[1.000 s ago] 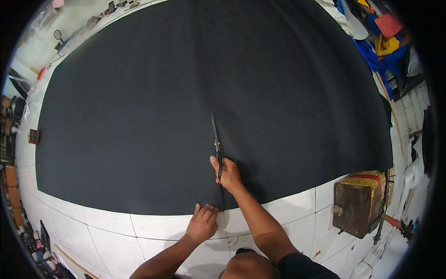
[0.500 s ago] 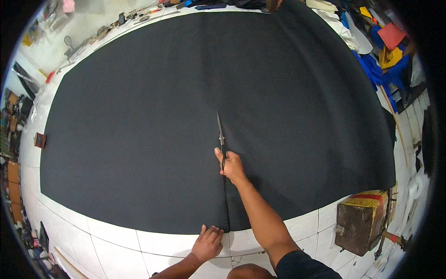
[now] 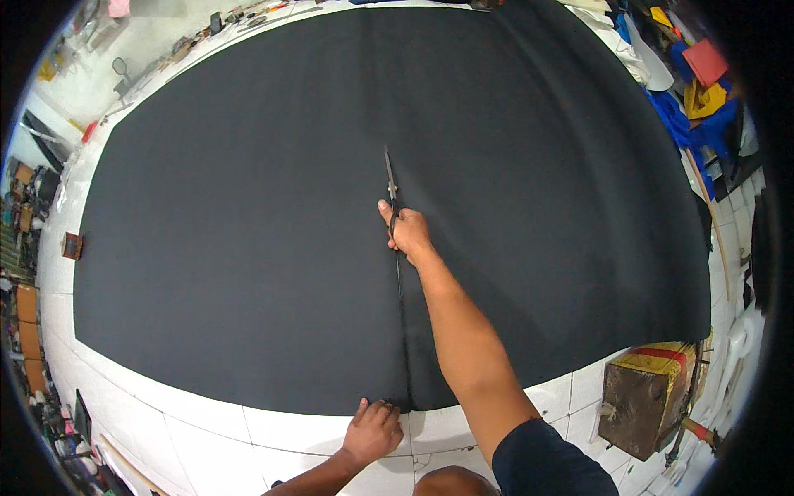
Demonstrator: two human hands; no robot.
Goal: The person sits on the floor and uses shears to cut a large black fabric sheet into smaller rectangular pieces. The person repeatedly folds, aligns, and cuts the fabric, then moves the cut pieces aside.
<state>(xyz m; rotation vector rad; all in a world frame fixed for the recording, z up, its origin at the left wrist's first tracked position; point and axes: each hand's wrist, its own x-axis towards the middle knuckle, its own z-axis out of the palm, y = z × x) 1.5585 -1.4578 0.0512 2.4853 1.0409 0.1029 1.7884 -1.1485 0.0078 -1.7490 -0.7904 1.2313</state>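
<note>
A large black sheet of cloth [image 3: 248,207] lies spread over a white tiled floor [image 3: 298,434]. My right hand [image 3: 408,231] grips a pair of scissors [image 3: 389,183] near the sheet's middle, blades pointing away from me. A straight cut line [image 3: 403,331] runs from the scissors back to the near edge of the cloth. My left hand [image 3: 374,430] presses down on that near edge, right where the cut begins, fingers bent on the cloth and tile.
A worn brown and yellow box [image 3: 649,397] stands on the floor at the lower right. Piles of blue, yellow and red cloth [image 3: 699,91] lie at the upper right. Small tools and clutter [image 3: 223,21] line the far edge and left side.
My right hand and the scissors have travelled farther up the cloth, lengthening the cut. My left hand stayed at the near edge of the cloth, and my right arm is stretched out more.
</note>
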